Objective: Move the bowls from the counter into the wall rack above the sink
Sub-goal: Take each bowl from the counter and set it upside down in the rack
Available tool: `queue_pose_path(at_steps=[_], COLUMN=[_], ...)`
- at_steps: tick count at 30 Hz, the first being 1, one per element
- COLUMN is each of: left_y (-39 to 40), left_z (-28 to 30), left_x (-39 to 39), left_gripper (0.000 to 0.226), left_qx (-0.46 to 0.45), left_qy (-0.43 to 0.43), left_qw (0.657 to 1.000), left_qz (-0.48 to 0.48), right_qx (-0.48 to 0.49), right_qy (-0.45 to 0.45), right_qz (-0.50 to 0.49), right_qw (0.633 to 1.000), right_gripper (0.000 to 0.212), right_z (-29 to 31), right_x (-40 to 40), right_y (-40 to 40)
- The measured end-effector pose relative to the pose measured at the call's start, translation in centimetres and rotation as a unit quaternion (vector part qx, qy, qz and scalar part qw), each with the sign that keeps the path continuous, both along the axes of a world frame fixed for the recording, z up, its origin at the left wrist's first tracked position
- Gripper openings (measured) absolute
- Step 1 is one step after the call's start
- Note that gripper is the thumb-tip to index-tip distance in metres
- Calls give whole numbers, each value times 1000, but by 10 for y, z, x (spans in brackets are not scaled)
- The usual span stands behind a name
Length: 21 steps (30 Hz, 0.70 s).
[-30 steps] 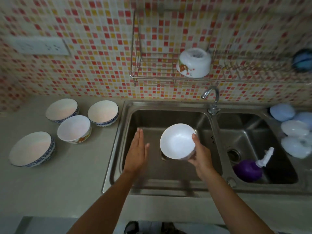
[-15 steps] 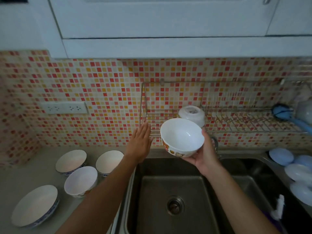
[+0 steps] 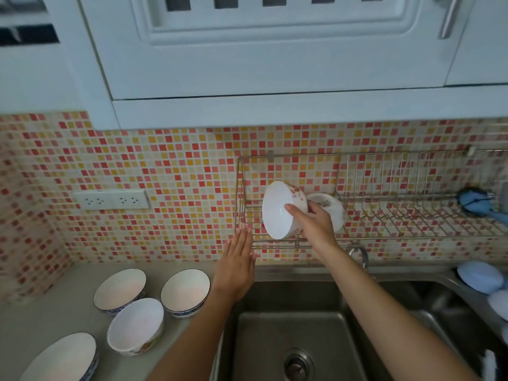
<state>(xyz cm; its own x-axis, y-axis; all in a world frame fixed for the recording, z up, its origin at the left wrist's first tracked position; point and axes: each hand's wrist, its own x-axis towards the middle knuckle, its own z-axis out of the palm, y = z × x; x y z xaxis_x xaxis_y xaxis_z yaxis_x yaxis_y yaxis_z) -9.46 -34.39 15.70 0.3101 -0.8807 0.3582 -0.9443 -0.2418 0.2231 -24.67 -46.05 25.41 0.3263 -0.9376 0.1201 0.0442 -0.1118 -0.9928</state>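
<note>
Lower left of frame: four bowls [image 3: 136, 325] waiting on the counter [image 3: 33, 320], upright, close together. Centre: left hand [image 3: 236, 268] flat, fingers spread, grasping nothing, hovering just below the rack's left corner. Above it: right hand [image 3: 313, 221] gripping a white bowl [image 3: 280, 210] by its rim, tipped on edge, mouth leftward, at the wall rack [image 3: 384, 215]. Beyond: second bowl [image 3: 330, 206] already racked, just beside. Advisable: seat the rim between wires, avoid knocking the neighbour, release only once settled.

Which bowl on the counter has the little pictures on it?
Look at the grey counter left of the sink. Four bowls sit there. It's the white bowl with orange pictures, in front of two blue-rimmed ones; only its outside shows orange instead of blue.
</note>
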Motion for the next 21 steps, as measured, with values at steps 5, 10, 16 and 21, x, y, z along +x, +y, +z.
queue_pose_path(at_steps=[5, 10, 16, 21], left_y=[0, 0, -2, -4], left_z=[-3, -2, -6, -8], left_x=[1, 0, 2, 1], left_gripper=[57, 56, 57, 58], left_qx=[-14, -23, -25, -29], left_qy=[8, 16, 12, 7], left_qw=[1000, 1000, 1000, 1000], left_qz=[-2, -5, -2, 2], right_qx=[-177, -321, -365, -371], right_qy=[201, 314, 407, 454], right_qz=[4, 54, 106, 165], right_qw=[963, 892, 831, 793], right_gripper=[80, 92, 94, 94], right_z=[-10, -24, -26, -25], right_x=[19, 30, 37, 44], right_y=[-17, -25, -47, -58])
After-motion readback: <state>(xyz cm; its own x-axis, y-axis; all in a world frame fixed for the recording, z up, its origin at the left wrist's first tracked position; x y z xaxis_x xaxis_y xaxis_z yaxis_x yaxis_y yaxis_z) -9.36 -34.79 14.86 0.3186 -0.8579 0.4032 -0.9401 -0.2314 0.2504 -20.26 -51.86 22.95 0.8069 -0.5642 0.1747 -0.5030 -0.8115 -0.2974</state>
